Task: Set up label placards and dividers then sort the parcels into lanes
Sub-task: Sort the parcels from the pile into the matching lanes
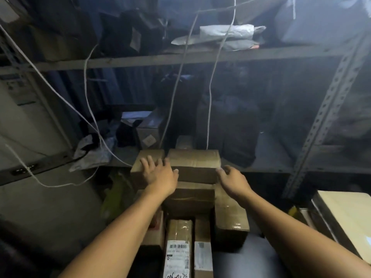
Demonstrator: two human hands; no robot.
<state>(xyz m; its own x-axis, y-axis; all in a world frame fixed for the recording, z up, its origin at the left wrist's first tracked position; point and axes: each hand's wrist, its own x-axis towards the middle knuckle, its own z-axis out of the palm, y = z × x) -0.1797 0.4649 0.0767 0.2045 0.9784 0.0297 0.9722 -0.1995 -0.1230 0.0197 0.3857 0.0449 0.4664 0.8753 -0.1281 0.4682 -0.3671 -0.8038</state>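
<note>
Several brown cardboard parcels are stacked in front of me. The top parcel [195,161] lies at the edge of a metal shelf [271,167], with a smaller box [140,166] beside it on the left. My left hand [158,173] rests with spread fingers where these two boxes meet. My right hand [232,178] hovers with loosely curved fingers at the top parcel's right end; whether it touches is unclear. Lower down lie a taped parcel [230,217] and two labelled parcels [178,247] side by side.
Slotted steel racking [325,109] holds dark bags and grey mailers [226,35] on its upper shelves. White cords [210,87] hang down in front of the shelves. A pale flat board [347,215] lies at the lower right. A green bag [116,195] sits left of the stack.
</note>
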